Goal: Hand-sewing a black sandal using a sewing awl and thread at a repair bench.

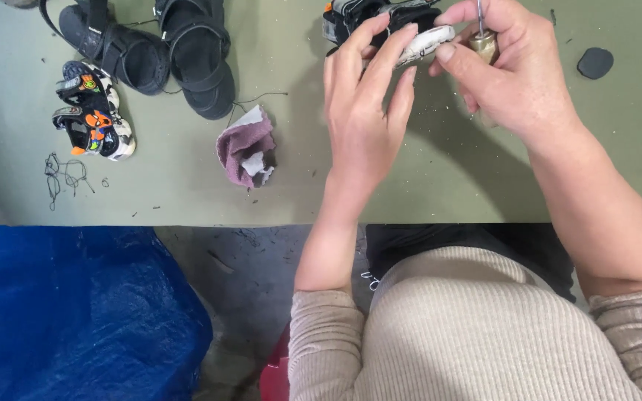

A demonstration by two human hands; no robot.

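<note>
I see a matt olive surface (187,186), smooth but speckled with crumbs. The small sandal (410,33) has a scuffed white rubbery sole and black fabric straps. The tool (482,33) shows a shiny metal shaft. The pink rag (243,145) looks coarse.

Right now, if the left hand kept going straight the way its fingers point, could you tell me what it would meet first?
The left hand points up and away, and its fingers already wrap the small white-soled sandal. That sandal comes first, with the right hand and its metal tool just beside it.
</note>
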